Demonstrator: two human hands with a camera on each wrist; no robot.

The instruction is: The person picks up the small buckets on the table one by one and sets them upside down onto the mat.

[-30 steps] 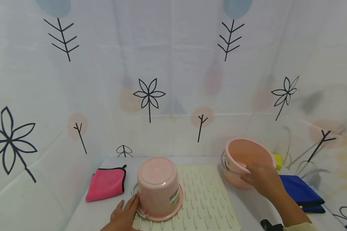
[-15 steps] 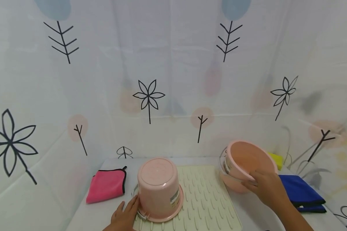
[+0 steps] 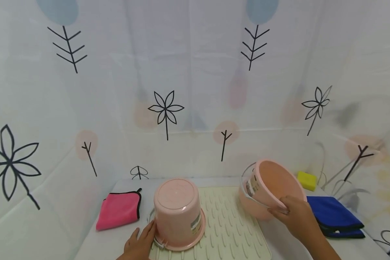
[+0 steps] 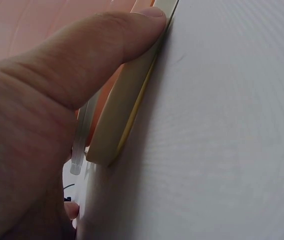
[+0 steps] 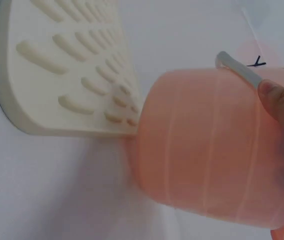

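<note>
Mat [image 3: 229, 220], cream and bumpy, has a pink upside-down bucket [image 3: 177, 207] parked on its left part. The left hand [image 3: 139, 241] just rests against that one's side, fingers pretty straight, not wrapped around anything. Then there's a tilted bucket [image 3: 281, 180], also pink, over by the mat's right edge; the right hand [image 3: 297, 216] has its rim pinched between thumb and fingers. Can't tell if its base touches the mat. Pink cloth [image 3: 118, 211] lies left of the mat, blue cloth [image 3: 334, 213] and yellow block [image 3: 307, 180] off to its right.
</note>
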